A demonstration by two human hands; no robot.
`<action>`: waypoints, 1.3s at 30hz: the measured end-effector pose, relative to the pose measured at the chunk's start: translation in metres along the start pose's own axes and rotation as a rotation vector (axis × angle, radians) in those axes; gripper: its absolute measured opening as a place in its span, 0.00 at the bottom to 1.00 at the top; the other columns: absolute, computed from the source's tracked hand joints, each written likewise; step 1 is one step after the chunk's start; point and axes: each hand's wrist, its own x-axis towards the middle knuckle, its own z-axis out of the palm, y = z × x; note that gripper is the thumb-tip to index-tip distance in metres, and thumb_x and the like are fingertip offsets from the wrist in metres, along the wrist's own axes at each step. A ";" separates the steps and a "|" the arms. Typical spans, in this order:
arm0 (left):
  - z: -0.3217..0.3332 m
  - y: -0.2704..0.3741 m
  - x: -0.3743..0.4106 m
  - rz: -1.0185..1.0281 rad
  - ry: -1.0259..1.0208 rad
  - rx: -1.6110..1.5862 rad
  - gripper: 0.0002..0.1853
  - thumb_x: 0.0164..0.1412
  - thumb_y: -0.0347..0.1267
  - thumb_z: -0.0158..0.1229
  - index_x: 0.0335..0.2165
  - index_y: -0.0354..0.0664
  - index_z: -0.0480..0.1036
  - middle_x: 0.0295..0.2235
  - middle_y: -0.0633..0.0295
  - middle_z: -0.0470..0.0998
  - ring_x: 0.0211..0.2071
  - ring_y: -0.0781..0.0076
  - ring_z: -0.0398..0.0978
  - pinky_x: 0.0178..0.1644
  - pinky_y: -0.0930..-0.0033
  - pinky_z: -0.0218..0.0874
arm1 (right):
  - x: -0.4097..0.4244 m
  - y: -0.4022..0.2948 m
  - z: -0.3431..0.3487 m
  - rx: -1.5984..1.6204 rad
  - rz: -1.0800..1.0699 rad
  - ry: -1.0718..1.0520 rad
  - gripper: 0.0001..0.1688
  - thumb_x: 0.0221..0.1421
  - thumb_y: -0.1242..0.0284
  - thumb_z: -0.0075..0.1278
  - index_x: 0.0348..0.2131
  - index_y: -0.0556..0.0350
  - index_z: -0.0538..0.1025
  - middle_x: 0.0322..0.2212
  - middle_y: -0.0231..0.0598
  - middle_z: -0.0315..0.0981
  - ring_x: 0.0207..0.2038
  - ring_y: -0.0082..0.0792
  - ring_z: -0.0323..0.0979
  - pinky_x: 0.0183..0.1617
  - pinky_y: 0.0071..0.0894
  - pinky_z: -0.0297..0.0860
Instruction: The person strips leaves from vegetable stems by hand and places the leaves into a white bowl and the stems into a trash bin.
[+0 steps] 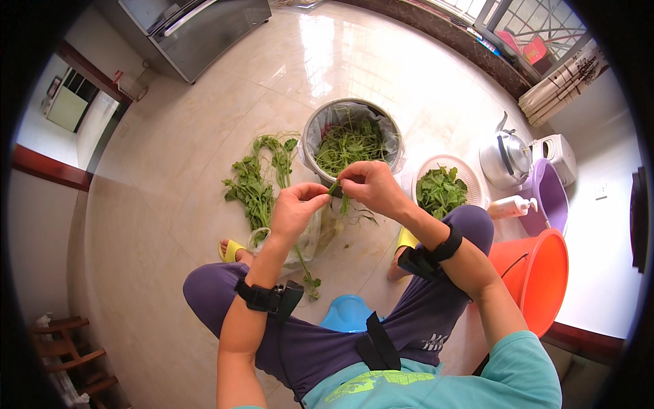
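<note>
Between my two hands, in front of the bin's near rim, is a short piece of green stem (334,187). My left hand (298,208) pinches one end between thumb and fingertips. The fingers of my right hand (374,188) close on the other end, and a bit of greenery hangs below them. Beyond them stands a round bin (308,134) lined with a grey plastic bag and holding a heap of leafy trimmings and thin tendrils (352,143). On the floor to the left lie long leafy vines (253,189), partly in a clear plastic bag (305,245).
At right, a pale colander (472,171) holds picked leaves (441,191). Past it are a metal kettle (506,158), a purple basin (549,197), a pump bottle (511,206) and an orange bucket (544,281). A blue plastic stool (346,313) shows beneath me.
</note>
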 end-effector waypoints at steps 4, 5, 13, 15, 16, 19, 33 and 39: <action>0.007 -0.006 0.000 -0.010 -0.001 -0.090 0.08 0.46 0.25 0.56 0.29 0.33 0.72 0.24 0.65 0.74 0.25 0.83 0.69 0.31 0.83 0.60 | 0.003 0.003 0.005 0.520 0.233 -0.069 0.07 0.44 0.77 0.45 0.24 0.64 0.73 0.15 0.30 0.66 0.18 0.17 0.63 0.20 0.14 0.60; 0.008 -0.007 0.000 -0.002 0.011 -0.101 0.08 0.46 0.25 0.56 0.29 0.33 0.72 0.24 0.65 0.74 0.25 0.83 0.69 0.31 0.83 0.60 | 0.004 0.007 0.006 0.577 0.267 -0.087 0.07 0.44 0.77 0.45 0.24 0.64 0.73 0.15 0.30 0.66 0.17 0.17 0.63 0.19 0.14 0.59; 0.006 -0.002 -0.002 -0.010 0.114 -0.240 0.08 0.46 0.25 0.56 0.29 0.33 0.73 0.24 0.65 0.74 0.24 0.84 0.68 0.29 0.83 0.59 | -0.003 -0.003 0.011 0.043 0.101 -0.068 0.07 0.44 0.75 0.46 0.24 0.63 0.73 0.14 0.29 0.66 0.16 0.16 0.62 0.17 0.14 0.58; 0.001 -0.003 0.000 -0.019 0.112 -0.278 0.08 0.45 0.25 0.56 0.28 0.33 0.73 0.23 0.65 0.74 0.23 0.84 0.68 0.28 0.83 0.59 | -0.007 0.005 0.019 0.159 0.061 -0.083 0.07 0.44 0.76 0.46 0.23 0.64 0.73 0.14 0.29 0.67 0.16 0.15 0.62 0.17 0.15 0.58; 0.001 -0.003 0.000 -0.028 0.107 -0.274 0.08 0.45 0.25 0.56 0.28 0.33 0.73 0.24 0.65 0.74 0.23 0.84 0.68 0.28 0.83 0.59 | -0.008 0.006 0.021 0.154 0.030 -0.058 0.07 0.44 0.76 0.47 0.23 0.64 0.73 0.14 0.29 0.67 0.16 0.15 0.62 0.17 0.15 0.58; 0.002 0.004 -0.001 -0.016 0.112 -0.212 0.07 0.46 0.26 0.57 0.28 0.36 0.74 0.24 0.65 0.74 0.24 0.84 0.68 0.28 0.82 0.59 | -0.008 0.011 0.021 0.076 -0.063 0.024 0.06 0.42 0.77 0.47 0.23 0.65 0.72 0.15 0.31 0.66 0.17 0.18 0.63 0.19 0.17 0.60; 0.010 0.011 -0.005 0.476 0.219 0.553 0.04 0.39 0.25 0.56 0.21 0.36 0.72 0.21 0.58 0.72 0.24 0.65 0.70 0.29 0.70 0.60 | -0.004 0.005 0.016 -0.214 -0.386 0.054 0.05 0.38 0.80 0.47 0.22 0.63 0.72 0.16 0.38 0.65 0.19 0.29 0.65 0.22 0.23 0.62; 0.013 0.015 -0.009 0.215 0.155 0.318 0.03 0.41 0.24 0.54 0.21 0.36 0.72 0.20 0.63 0.73 0.23 0.76 0.70 0.28 0.76 0.61 | -0.003 0.002 0.011 0.306 0.250 -0.143 0.06 0.38 0.76 0.46 0.19 0.62 0.72 0.12 0.27 0.63 0.15 0.15 0.60 0.17 0.15 0.56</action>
